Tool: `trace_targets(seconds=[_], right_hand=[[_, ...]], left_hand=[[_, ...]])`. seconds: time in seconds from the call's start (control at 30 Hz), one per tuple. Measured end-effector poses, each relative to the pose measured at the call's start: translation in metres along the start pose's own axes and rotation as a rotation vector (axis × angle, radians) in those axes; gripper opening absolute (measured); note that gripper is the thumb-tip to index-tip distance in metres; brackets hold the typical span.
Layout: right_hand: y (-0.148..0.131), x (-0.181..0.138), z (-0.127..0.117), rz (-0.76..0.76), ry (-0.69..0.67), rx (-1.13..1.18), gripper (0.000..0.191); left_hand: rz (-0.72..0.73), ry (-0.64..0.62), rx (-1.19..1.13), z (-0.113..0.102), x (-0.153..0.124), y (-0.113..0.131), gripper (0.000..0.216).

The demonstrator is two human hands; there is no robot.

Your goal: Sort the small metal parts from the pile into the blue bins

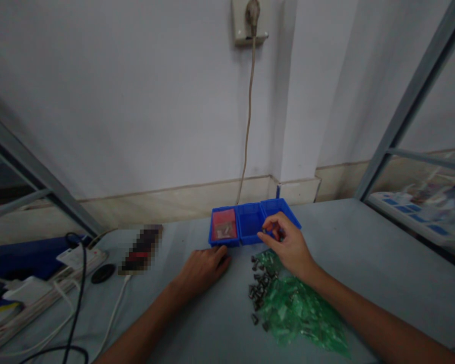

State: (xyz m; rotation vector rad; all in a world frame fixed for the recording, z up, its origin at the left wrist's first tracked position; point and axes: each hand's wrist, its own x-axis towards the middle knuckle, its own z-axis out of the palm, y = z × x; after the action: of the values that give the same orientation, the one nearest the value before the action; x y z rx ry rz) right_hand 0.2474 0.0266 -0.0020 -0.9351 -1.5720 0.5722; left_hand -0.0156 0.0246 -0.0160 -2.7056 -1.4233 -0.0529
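Note:
My right hand (288, 242) pinches a small dark metal part (264, 230) between thumb and fingertips, over the front of a middle blue bin (250, 222). My left hand (205, 268) lies palm down on the table, thumb a little apart from the forefinger, its fingertips by the front edge of a left blue bin (223, 243). A red piece and a clear bag of small parts (225, 230) fill that bin. Partly behind my right hand stands a right blue bin (276, 205). Below my right hand lie several loose dark metal parts (261, 288) beside a green plastic bag (303, 313).
On the left, a phone (141, 250) lies with a white cable (116, 308) running from it. Near it are a round black disc (103, 273), a power strip (34, 308) and a black cable (80, 293). A wall (174, 111) with a plugged socket (246, 38) rises behind. Metal frames (390, 136) flank the table.

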Motion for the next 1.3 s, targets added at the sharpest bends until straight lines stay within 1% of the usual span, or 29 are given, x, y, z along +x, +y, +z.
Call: trace_targets(seconds=[0.1,0.33,0.6,0.77,1.0,1.17,1.3], right_hand=[[0.0003,0.0011,0.0004,0.037,0.008,0.036,0.016],[-0.0027,0.0042,-0.0024,0.126,-0.003,0.116,0.016],[0.0017,0.006,-0.0031,0.197,-0.035,0.217,0.017],[0.0036,0.0057,-0.0013,0.297,-0.04,0.366,0.022],[0.0007,0.0079,-0.001,0.434,0.001,0.59,0.027],[0.0009,0.0077,-0.0017,0.464,-0.034,0.638,0.027],[-0.0008,0.0071,-0.001,0.5,-0.067,0.67,0.032]], left_hand=[[-0.001,-0.003,0.004,0.0009,0.0002,-0.0005,0.023],[0.017,0.031,0.01,0.0044,-0.0011,-0.0023,0.024],[0.017,0.019,0.016,0.0036,-0.0001,-0.0023,0.024],[0.02,0.024,-0.008,0.0028,-0.0005,-0.0021,0.024],[0.006,0.002,0.002,0.0,-0.0002,-0.0004,0.024],[0.017,0.01,-0.006,0.0011,-0.0004,-0.0012,0.025],[0.016,0.015,0.0,0.0021,-0.0006,-0.0019,0.024]])
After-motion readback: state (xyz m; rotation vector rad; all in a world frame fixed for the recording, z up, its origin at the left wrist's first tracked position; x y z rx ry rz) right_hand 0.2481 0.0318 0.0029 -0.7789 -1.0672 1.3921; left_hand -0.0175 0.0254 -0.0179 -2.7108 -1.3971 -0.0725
